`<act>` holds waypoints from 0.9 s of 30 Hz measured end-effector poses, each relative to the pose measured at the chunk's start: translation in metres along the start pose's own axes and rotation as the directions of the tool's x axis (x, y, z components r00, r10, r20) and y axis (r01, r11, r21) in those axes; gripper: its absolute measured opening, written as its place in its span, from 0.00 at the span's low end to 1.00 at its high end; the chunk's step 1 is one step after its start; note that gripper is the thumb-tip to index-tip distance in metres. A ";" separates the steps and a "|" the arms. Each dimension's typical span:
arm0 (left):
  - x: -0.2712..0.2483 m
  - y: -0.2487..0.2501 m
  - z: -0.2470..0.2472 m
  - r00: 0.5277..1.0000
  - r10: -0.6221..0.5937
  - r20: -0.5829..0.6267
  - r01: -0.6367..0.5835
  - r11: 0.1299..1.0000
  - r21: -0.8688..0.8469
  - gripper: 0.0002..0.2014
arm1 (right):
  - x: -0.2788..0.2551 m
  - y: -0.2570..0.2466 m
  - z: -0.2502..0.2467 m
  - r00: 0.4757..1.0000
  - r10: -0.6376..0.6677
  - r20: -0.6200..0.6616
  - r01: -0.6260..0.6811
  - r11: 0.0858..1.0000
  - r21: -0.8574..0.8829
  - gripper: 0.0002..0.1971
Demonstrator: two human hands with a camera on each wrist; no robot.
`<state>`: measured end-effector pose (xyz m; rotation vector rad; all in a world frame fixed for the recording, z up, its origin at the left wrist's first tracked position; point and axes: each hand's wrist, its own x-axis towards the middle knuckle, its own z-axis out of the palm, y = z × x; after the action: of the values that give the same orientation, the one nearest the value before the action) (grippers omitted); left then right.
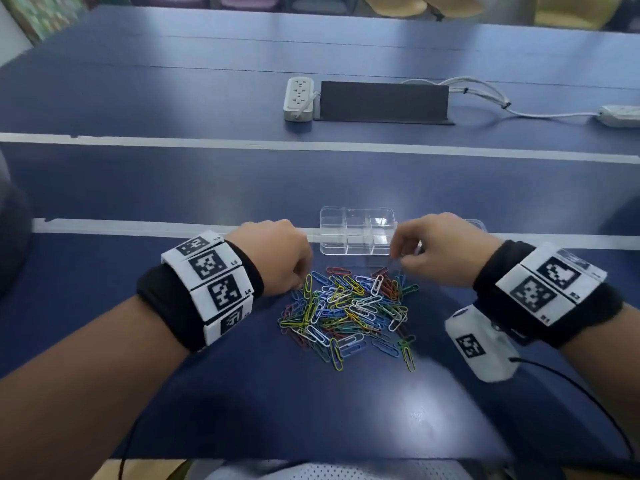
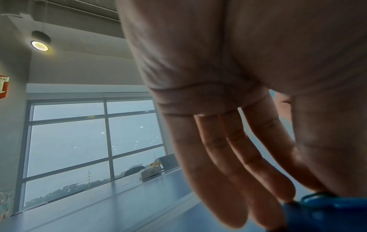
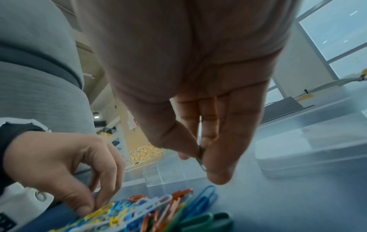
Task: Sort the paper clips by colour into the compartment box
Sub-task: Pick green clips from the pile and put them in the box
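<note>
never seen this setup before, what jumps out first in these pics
A bright heap of mixed-colour paper clips lies on the blue table between both hands. Behind it stands a clear compartment box, which looks empty. The right hand pinches one dark clip above the heap's far edge, while the left hand has its fingertips down at the heap's left edge.

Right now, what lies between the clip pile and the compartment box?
Head view: only a narrow strip of bare blue table separates the paper clip pile from the clear compartment box. The right hand, pinching one clip, hovers beside that gap.
</note>
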<state>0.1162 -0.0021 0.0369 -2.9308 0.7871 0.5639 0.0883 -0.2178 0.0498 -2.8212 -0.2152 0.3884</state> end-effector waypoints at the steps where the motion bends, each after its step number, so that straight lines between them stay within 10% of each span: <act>1: 0.000 -0.001 0.002 1.000 0.013 0.004 -0.013 1.000 -0.001 0.05 | -0.001 0.003 0.000 1.000 0.005 0.011 -0.004 1.000 -0.011 0.10; 27: 0.000 0.003 0.007 0.995 0.074 -0.072 -0.072 0.997 0.023 0.09 | -0.017 0.005 0.000 0.994 -0.068 0.088 0.085 0.976 -0.199 0.16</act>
<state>0.1123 -0.0036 0.0309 -2.9288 0.9056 0.4530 0.0727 -0.2255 0.0526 -2.9877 -0.4013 0.4889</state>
